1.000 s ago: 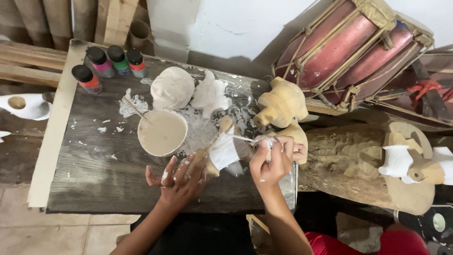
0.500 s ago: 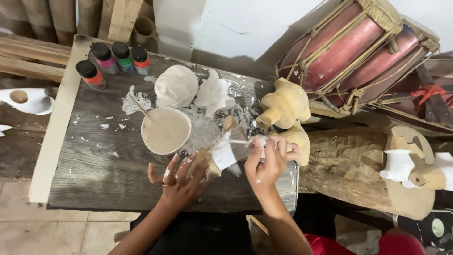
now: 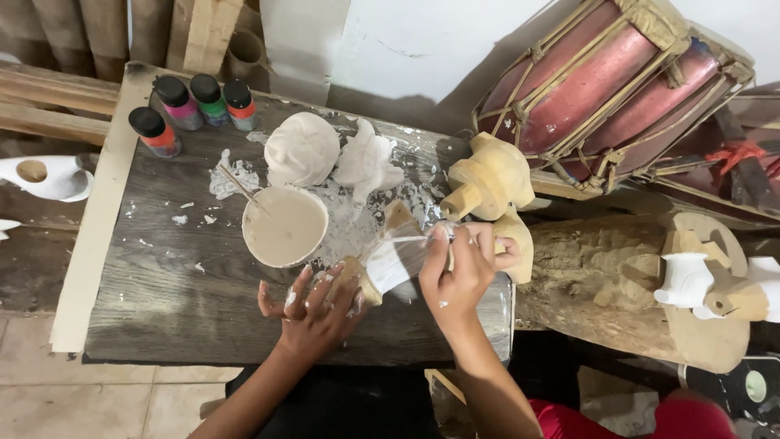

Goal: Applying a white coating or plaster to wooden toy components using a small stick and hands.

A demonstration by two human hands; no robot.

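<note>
Bowl and carvings beside hands

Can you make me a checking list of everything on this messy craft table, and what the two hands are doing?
Surface: dark wooden table, splashed with white paint.
Job's things: small wooden carving, part painted white; bowl of cream-white paint with a stick resting in it.
Clutter: four paint bottles with black caps; two white-coated carvings; bare wooden carving.
Hands: left hand, paint-smeared, steadies the small carving; right hand pinches a thin brush against it.
Cables: nothing seen.
Surroundings: red rope-laced drum, log with more wooden figures, white wall, tiled floor.
</note>
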